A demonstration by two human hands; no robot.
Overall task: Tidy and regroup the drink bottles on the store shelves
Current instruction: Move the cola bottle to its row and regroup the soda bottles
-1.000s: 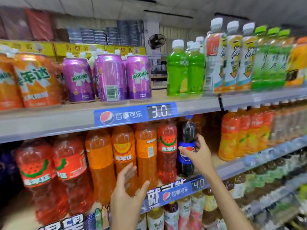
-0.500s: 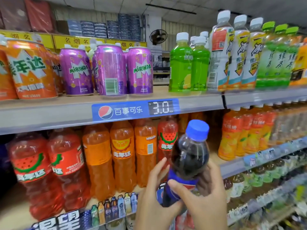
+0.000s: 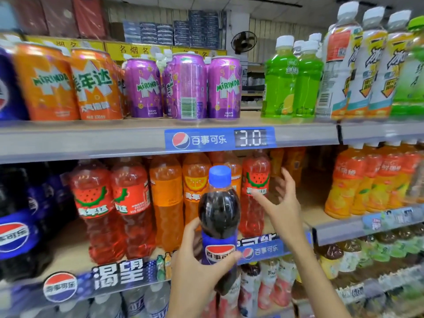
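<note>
Top shelf: cans, bottles; middle shelf: soda bottles

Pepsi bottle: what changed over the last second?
The Pepsi bottle came off the middle shelf, where the right hand gripped it beside the watermelon bottle. It passed to the left hand, which now holds it alone. The right hand let go and reaches, open, back toward the gap. The other bottles and the cans stayed put.

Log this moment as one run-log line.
left hand: grip on cola bottle | right hand: open, reaching toward watermelon soda bottle | middle shelf
</note>
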